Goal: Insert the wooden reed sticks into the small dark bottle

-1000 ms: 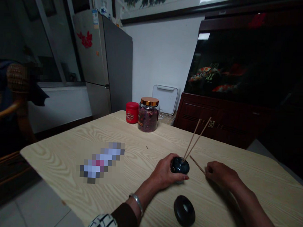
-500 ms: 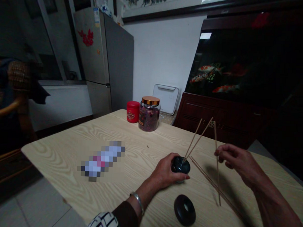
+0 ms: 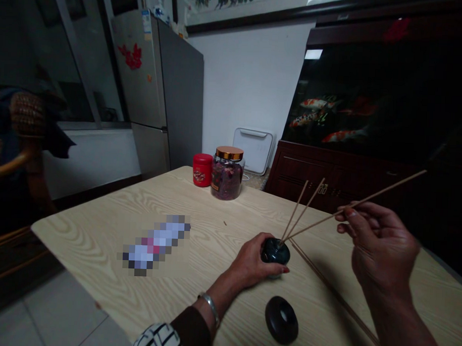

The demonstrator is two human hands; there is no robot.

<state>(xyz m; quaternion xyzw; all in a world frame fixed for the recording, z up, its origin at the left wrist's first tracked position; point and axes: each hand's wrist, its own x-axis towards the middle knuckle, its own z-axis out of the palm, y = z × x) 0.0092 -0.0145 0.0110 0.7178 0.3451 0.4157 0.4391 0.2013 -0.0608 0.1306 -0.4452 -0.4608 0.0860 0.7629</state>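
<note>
My left hand (image 3: 256,262) is wrapped round a small dark glossy bottle (image 3: 276,252) that stands on the table. Two thin reed sticks (image 3: 304,211) lean out of its mouth. Between thumb and fingers, my right hand (image 3: 380,239) pinches another reed stick (image 3: 389,191), which slants down to the left; its lower end is at the bottle's mouth, though I cannot tell whether it is inside. More loose sticks (image 3: 335,292) lie on the table below my right hand. A dark round ring with a central hole (image 3: 281,320) lies on the table in front of the bottle.
A jar with a copper-coloured lid (image 3: 228,175) and a red canister (image 3: 203,170) stand at the table's (image 3: 112,204) back edge. A blurred-out flat item (image 3: 156,245) lies on the left. Behind are a fridge (image 3: 180,100) and a fish tank (image 3: 355,96).
My right hand has turned and risen. The stick in it swung from nearly upright to slanting, its lower end now at the bottle's mouth. My left hand and the bottle stayed put.
</note>
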